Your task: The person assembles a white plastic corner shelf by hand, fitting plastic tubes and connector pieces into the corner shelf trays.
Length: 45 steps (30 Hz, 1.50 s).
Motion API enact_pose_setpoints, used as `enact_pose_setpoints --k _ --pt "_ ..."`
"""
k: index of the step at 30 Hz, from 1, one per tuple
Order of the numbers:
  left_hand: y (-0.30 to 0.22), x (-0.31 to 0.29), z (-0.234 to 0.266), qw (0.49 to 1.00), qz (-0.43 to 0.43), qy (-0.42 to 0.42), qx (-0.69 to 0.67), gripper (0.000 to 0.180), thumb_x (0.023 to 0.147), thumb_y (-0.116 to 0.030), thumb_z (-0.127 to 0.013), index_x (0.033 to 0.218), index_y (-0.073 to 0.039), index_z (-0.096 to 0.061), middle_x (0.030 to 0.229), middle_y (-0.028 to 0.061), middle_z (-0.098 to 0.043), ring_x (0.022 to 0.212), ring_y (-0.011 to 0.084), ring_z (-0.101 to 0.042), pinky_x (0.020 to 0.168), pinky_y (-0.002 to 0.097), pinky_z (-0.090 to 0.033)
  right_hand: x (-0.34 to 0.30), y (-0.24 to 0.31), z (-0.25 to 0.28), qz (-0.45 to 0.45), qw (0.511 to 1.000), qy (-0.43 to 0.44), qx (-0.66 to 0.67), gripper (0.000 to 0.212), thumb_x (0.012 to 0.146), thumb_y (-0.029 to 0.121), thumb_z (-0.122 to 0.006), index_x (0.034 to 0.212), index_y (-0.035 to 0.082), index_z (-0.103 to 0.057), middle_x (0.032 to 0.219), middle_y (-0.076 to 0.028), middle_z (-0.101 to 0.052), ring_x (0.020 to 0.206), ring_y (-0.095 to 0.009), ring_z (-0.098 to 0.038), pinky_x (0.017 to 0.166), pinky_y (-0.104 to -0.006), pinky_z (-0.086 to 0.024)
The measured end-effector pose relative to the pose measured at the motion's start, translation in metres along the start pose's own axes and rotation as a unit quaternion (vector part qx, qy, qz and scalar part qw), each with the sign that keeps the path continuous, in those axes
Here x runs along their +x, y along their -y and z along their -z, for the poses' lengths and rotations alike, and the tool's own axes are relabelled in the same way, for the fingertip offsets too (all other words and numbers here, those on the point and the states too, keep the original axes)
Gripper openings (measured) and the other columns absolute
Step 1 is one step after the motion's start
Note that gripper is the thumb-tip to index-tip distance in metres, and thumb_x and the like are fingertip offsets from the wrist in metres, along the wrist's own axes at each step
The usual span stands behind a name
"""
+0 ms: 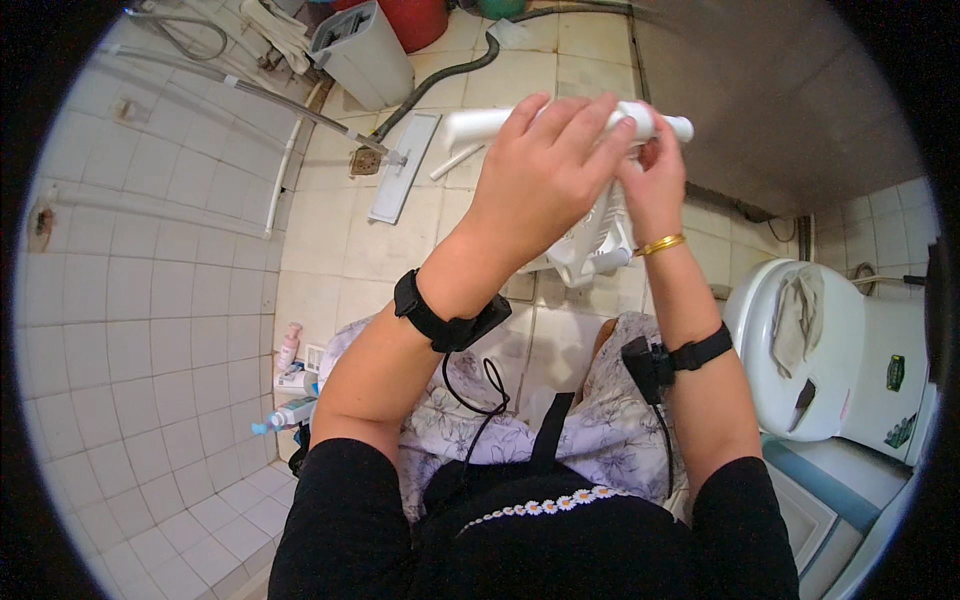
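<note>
My left hand is closed over a white plastic tube, which lies crosswise in front of me and sticks out past the fingers on the left. At the tube's right end my right hand grips it from below, close to a white joint piece. The two hands nearly touch, and their fingers hide part of the joint. Beneath them a white slatted plastic frame shows above the floor, partly covered by my left hand. How it joins the tube cannot be seen.
A loose white tube lies on the tiles beside a flat mop. Behind stand a grey bin and a red bucket, with a dark hose. A toilet is at right; bottles stand at left.
</note>
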<state>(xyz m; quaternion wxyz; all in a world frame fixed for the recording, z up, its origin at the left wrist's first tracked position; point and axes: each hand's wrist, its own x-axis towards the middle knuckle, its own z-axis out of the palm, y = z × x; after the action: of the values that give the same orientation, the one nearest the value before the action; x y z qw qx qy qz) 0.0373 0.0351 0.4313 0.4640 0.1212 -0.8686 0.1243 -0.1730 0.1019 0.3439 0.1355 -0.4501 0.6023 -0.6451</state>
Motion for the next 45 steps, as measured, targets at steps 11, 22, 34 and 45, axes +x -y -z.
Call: enact_pose_setpoints --k 11,22,34,45 --pt "0.011 -0.078 -0.069 0.972 0.139 0.155 -0.103 0.015 0.104 -0.024 -0.085 0.102 -0.01 -0.079 0.092 0.0094 -0.08 0.083 0.0344 -0.077 0.07 0.0494 -0.059 0.035 0.01 0.125 -0.042 0.986 -0.145 -0.073 0.065 0.103 0.008 -0.093 0.162 0.004 -0.065 0.127 -0.006 -0.081 0.11 -0.011 -0.075 0.094 -0.0296 -0.061" --pt "-0.005 -0.25 -0.337 0.789 0.096 0.596 -0.109 0.018 0.104 -0.023 -0.082 0.117 -0.012 -0.087 0.113 0.0145 -0.083 0.113 0.038 -0.081 0.09 0.0544 -0.068 0.056 -0.002 0.151 -0.046 0.982 -0.167 -0.072 0.069 0.105 0.005 -0.09 0.166 -0.001 -0.059 0.139 -0.012 -0.08 0.124 -0.017 -0.076 0.106 -0.0332 -0.062" --pt "-0.049 -0.291 -0.451 0.882 0.026 0.459 -0.105 0.023 0.104 -0.017 -0.072 0.122 -0.015 -0.087 0.124 0.007 -0.074 0.123 0.0299 -0.07 0.102 0.0486 -0.058 0.077 -0.03 0.152 -0.073 0.98 -0.172 -0.065 0.07 0.106 0.005 -0.09 0.167 -0.002 -0.057 0.142 -0.013 -0.079 0.128 -0.018 -0.075 0.11 -0.0333 -0.06" --pt "-0.027 -0.255 -0.419 0.917 -0.069 0.386 -0.072 0.018 0.104 -0.014 -0.07 0.115 -0.013 -0.085 0.11 0.0037 -0.083 0.125 0.0252 -0.072 0.13 0.0565 -0.046 0.084 -0.031 0.156 -0.062 0.981 -0.184 0.022 0.067 0.106 0.004 -0.088 0.164 -0.004 -0.055 0.146 -0.015 -0.076 0.131 -0.021 -0.075 0.114 -0.0362 -0.06"
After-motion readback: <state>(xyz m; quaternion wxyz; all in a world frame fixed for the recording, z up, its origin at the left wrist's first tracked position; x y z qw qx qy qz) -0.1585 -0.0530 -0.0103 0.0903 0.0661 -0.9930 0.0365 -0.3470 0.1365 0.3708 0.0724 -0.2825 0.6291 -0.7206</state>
